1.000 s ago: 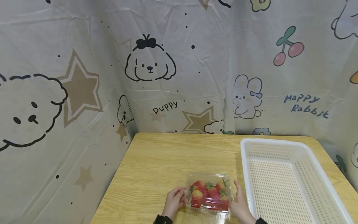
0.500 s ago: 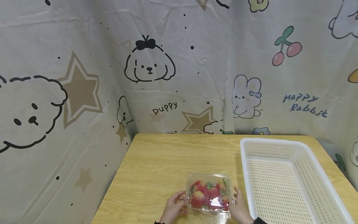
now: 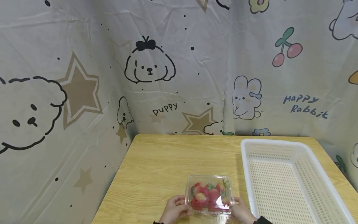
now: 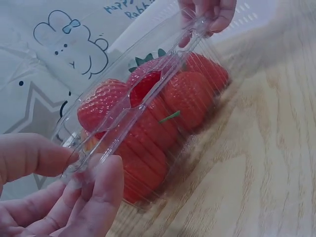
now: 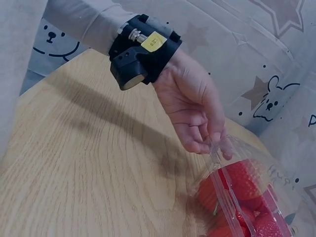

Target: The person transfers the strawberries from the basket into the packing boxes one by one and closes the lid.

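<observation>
A clear plastic clamshell box (image 3: 210, 179) full of red strawberries (image 3: 213, 194) rests on the wooden table in the head view. My left hand (image 3: 174, 209) pinches the near left corner of its rim between thumb and fingers. At the opposite near corner, my right hand (image 3: 240, 210) pinches the rim too. In the left wrist view, the left hand (image 4: 74, 192) grips the clear edge up close, and the right hand (image 4: 207, 15) holds the far end. The right wrist view shows the left hand (image 5: 197, 108) on the box (image 5: 224, 192); the lid looks closed.
A large white perforated plastic basket (image 3: 246, 174) stands on the right of the table (image 3: 156, 161), close beside my right hand. Curtains (image 3: 156, 93) printed with cartoon animals hang behind and to the left of the table.
Both hands have slid toward the near corners of the box. The right hand's raised fingers have come down onto the rim, and the left fingers have closed on theirs. The box has hardly moved.
</observation>
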Demonstrator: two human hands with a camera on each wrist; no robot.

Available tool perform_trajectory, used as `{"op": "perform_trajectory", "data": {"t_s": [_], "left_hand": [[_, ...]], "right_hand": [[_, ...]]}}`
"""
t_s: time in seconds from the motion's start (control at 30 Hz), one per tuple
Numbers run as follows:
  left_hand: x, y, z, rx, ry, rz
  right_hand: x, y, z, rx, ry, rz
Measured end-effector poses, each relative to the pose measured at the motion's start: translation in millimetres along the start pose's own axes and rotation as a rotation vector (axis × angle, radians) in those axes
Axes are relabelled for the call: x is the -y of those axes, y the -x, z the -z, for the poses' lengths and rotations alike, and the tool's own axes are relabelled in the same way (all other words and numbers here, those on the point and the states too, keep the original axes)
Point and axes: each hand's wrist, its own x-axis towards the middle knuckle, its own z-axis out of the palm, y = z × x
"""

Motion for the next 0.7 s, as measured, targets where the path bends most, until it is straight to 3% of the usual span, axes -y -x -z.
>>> {"op": "perform_trajectory", "data": {"t_s": [0.37,0.7], "left_hand": [[-1.7,0.8,-6.0,-0.04,-0.042,-0.089],[-2.1,-0.7,-7.1,-0.046,-0.043,-0.065]], "right_hand": [[-4.8,-2.6,-0.3,-0.043,0.015,0.011],[-5.6,-3.4,2.2,-0.033,0.012,-0.015]]}}
